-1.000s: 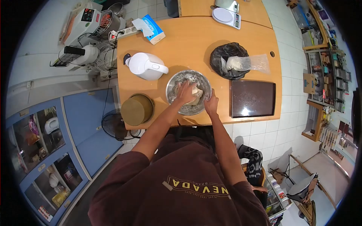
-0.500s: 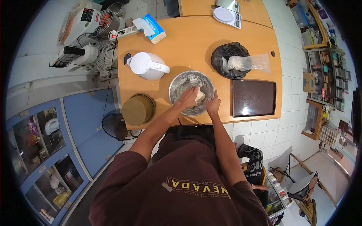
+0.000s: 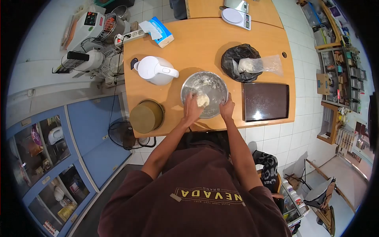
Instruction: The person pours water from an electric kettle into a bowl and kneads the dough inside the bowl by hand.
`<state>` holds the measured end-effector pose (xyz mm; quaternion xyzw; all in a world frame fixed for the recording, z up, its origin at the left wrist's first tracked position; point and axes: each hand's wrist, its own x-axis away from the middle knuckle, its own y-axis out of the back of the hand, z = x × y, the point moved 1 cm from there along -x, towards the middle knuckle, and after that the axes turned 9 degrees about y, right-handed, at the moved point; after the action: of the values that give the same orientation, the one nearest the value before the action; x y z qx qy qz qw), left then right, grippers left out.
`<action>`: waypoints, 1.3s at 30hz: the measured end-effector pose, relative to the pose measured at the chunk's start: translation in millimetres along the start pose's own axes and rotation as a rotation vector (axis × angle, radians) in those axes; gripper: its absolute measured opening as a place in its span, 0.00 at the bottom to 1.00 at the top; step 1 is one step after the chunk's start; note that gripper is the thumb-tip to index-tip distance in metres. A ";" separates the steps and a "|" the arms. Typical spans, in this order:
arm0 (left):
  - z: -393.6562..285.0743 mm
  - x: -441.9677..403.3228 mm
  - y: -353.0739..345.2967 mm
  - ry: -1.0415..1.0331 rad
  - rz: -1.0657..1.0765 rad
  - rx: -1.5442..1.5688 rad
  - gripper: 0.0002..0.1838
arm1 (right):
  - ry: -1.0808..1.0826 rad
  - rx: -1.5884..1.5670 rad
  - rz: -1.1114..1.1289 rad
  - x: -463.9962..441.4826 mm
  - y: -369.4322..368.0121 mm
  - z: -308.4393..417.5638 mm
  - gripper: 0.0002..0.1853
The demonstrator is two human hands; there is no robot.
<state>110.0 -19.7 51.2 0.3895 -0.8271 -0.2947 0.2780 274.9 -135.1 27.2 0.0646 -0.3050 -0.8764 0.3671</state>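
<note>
A metal mixing bowl (image 3: 217, 87) stands near the front edge of the table, its inside smeared with flour. In it lies a pale lump of dough (image 3: 203, 100), toward the near left of the bowl. My left hand (image 3: 192, 110) reaches over the near rim, its fingers curled against the left side of the dough and partly blurred. On the right, my right hand (image 3: 227, 108) grips the bowl's rim, fingers closed over the edge.
A white electric kettle (image 3: 152, 70) and a brownish round container (image 3: 147, 116) stand left of the bowl. To the right are a dark baking tray (image 3: 266, 102) and a black plastic bag (image 3: 233, 59) with a clear bag. A kitchen scale (image 3: 236, 18) and tissue pack (image 3: 161, 33) sit farther back.
The bowl has shifted slightly right and away from me, my right hand moving with it. My left hand and the dough are now farther left within the bowl.
</note>
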 end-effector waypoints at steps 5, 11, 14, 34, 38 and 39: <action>6.9 -8.2 7.0 0.006 -0.157 0.015 0.37 | -0.012 0.022 0.001 0.5 2.3 2.5 0.26; 15.3 -26.0 -0.2 0.067 -0.100 0.002 0.42 | 0.017 0.029 0.042 6.5 -0.1 0.6 0.27; 12.7 -32.9 0.2 0.084 0.079 0.017 0.44 | 0.016 0.044 0.067 8.8 -3.3 -0.6 0.28; 4.2 -15.3 -46.3 0.001 0.076 -0.184 0.38 | -0.024 -0.013 0.108 18.5 -4.2 8.9 0.28; -4.9 -26.6 -48.5 -0.051 0.086 -0.316 0.37 | -0.024 -0.015 0.103 21.1 -8.9 -0.4 0.28; -4.1 -29.0 -51.2 -0.057 0.068 -0.321 0.36 | -0.014 -0.028 0.094 24.0 -9.3 -2.7 0.28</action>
<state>153.1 -24.2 11.3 0.3034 -0.7896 -0.4244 0.3230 252.9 -147.8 22.3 0.0387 -0.2979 -0.8629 0.4064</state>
